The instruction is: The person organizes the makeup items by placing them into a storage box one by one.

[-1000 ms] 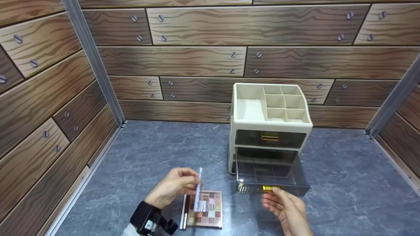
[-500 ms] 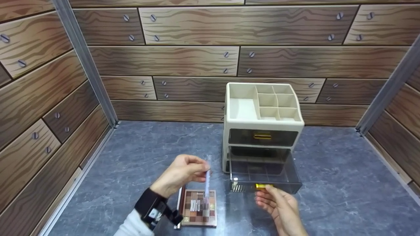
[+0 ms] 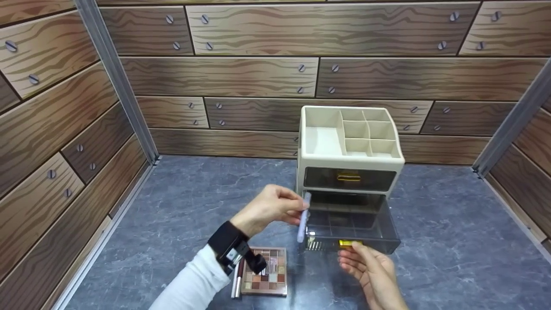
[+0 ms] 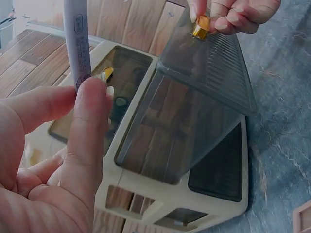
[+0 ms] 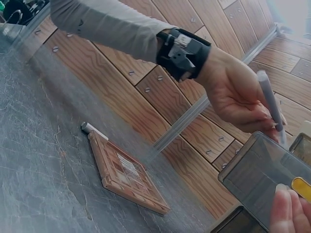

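Fingers (image 3: pixel 289 206) of the left hand (image 3: pixel 269 209) pinch 1 slim tube (image 3: pixel 303 217) above the organizer's (image 3: pixel 351 172) 1 open drawer (image 3: pixel 351 228); right hand (image 3: pixel 370 269) fingers pinch its gold handle (image 3: pixel 346 243). 1 eyeshadow palette (image 3: pixel 267 277) lies left.

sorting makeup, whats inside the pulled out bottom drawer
The smoky lower drawer shows only divider ridges on its floor; no items visible. The left hand holds a pale tube at its left edge, covering that corner.

Eyeshadow palette (image 3: pixel 265 271): white lettering is seen on its lid, too blurred to be read.
Slim tube (image 4: pixel 77 41): a small printed mark is seen, not legible.
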{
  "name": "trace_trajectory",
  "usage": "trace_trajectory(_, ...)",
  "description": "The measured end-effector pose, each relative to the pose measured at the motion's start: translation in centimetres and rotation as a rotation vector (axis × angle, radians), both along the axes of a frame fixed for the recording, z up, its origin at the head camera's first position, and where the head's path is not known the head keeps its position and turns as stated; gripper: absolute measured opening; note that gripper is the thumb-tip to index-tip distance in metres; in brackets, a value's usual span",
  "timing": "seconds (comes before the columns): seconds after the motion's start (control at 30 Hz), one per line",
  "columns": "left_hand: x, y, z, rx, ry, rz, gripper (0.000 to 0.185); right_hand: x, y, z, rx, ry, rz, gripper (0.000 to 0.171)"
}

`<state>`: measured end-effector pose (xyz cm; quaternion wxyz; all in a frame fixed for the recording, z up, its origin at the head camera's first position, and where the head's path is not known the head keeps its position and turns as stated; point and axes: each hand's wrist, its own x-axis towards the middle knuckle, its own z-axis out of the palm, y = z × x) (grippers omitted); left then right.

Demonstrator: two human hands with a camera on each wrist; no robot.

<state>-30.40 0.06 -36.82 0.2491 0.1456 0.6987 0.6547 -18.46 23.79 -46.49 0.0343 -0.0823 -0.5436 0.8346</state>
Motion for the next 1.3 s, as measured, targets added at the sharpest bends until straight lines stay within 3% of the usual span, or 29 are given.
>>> trace_trajectory(0.43, -0.4, 3.7, 0.5, -0.074, 0.033, -0.009, 0.014, 0.0, -0.2, -0.1, -0.013, -0.050, -0.030, 0.023)
trace_trajectory(0.63, -0.5, 5.6, 1.0, -0.072, 0.039, 0.062, 0.010, -0.1, -0.3, 0.1, -0.013, -0.084, -0.067, 0.021)
trace_trajectory(0.8, -0.2, 7.1, 0.8, -0.039, 0.014, 0.146, 0.008, 0.0, -0.4, 0.3, -0.011, -0.065, -0.046, 0.022)
trace_trajectory(0.97, 0.0, 8.3, 0.9, -0.029, -0.019, 0.175, 0.005, -0.1, -0.4, 0.4, -0.015, -0.055, -0.034, 0.022)
trace_trajectory(1.3, 0.3, 10.3, 1.5, -0.019, -0.187, 0.213, 0.005, -0.1, -0.2, 0.0, -0.040, -0.031, 0.002, 0.023)
